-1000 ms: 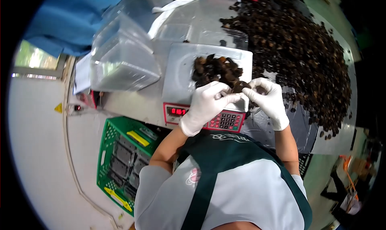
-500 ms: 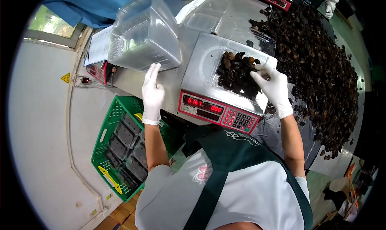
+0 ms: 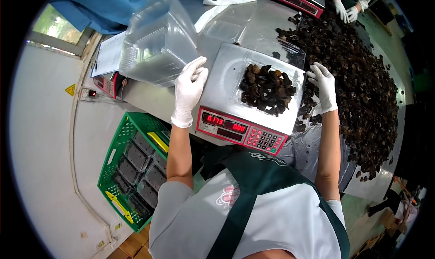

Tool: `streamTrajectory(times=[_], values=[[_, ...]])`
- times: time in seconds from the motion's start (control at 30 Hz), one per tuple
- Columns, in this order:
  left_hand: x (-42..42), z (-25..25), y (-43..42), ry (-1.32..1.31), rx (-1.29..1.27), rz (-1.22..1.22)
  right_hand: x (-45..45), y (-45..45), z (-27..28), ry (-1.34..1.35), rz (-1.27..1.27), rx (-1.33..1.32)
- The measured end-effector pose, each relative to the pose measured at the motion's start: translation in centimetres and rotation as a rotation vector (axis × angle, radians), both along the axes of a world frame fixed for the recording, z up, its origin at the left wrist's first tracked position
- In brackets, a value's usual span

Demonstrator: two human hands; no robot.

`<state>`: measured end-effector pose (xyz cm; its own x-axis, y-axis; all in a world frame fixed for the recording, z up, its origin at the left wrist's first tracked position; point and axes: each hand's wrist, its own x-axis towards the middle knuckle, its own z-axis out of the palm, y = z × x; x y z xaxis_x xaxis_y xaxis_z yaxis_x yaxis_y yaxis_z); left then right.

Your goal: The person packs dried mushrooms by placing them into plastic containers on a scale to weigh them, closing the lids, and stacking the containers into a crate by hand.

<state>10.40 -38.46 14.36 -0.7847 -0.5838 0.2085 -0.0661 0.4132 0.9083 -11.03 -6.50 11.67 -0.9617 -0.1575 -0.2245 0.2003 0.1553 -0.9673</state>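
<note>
A red-based digital scale [image 3: 217, 87] stands in front of me, its left display [image 3: 214, 119] reading 0.173. On its metal plate a clear plastic tray [image 3: 277, 67] holds a heap of dark wood ear mushrooms [image 3: 267, 89]. My left hand [image 3: 190, 89], white-gloved, hovers at the scale's left edge beside a stack of clear trays [image 3: 156, 55]; its fingers are stretched and nothing shows in them. Right of the scale, my right hand [image 3: 324, 87], also gloved, is over the edge of a large mushroom pile [image 3: 358, 91], fingers apart and slightly bent, holding nothing visible.
A green crate [image 3: 103, 168] with several filled black-looking packs [image 3: 136, 155] stands below left. A second scale [image 3: 297, 1] is at the far side, near another person's gloved hands [image 3: 346, 12]. A clipboard [image 3: 108, 53] and another scale [image 3: 106, 84] lie left.
My right hand has left the mushrooms in the tray and moved right to the pile. My left hand has moved right and up toward the scale. The reading rose from 0.167 to 0.173.
</note>
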Motion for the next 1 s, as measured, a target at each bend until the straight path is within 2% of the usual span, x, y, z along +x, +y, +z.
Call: streamTrajectory(times=[0.23,0.37,0.43,0.5,0.6,0.7,0.73,0.8,0.83,0.87,0.93,1.0], values=[[-0.1,-0.6,0.0,-0.068,0.079,-0.073,-0.8,-1.8,-0.3,-0.083,-0.030,-0.180],[-0.9,-2.3,1.0,-0.059,0.207,-0.205,0.5,-1.2,1.2,0.032,-0.018,-0.309],[-1.1,-2.4,1.8,-0.108,0.355,-0.253,2.4,-0.4,2.8,0.125,0.076,-0.204],[-1.3,-2.2,2.5,-0.118,0.400,-0.313,5.0,-0.1,4.1,0.234,0.103,-0.038],[-1.6,-2.7,3.3,-0.134,0.460,-0.375,8.8,0.8,2.8,0.304,0.114,0.066],[-1.6,-3.2,4.2,-0.134,0.590,-0.418,12.2,1.6,0.5,0.563,0.222,0.380],[-1.4,-3.6,4.5,-0.134,0.590,-0.419,13.4,1.4,0.1,0.542,0.211,0.430],[-0.9,-3.8,5.0,-0.142,0.370,-0.388,15.2,1.1,-0.9,0.529,0.131,0.372],[-0.5,-3.2,5.3,-0.158,0.438,-0.346,16.0,0.9,-0.5,0.428,0.098,0.388],[-0.1,-3.1,5.3,-0.159,0.433,-0.340,16.5,0.4,-0.7,0.358,0.032,0.235],[0.7,-2.8,5.1,-0.251,0.498,-0.347,16.6,1.0,-1.2,0.129,0.066,0.272],[1.5,-2.6,5.3,-0.254,0.419,-0.318,16.3,1.5,-1.5,-0.152,0.121,0.049]])
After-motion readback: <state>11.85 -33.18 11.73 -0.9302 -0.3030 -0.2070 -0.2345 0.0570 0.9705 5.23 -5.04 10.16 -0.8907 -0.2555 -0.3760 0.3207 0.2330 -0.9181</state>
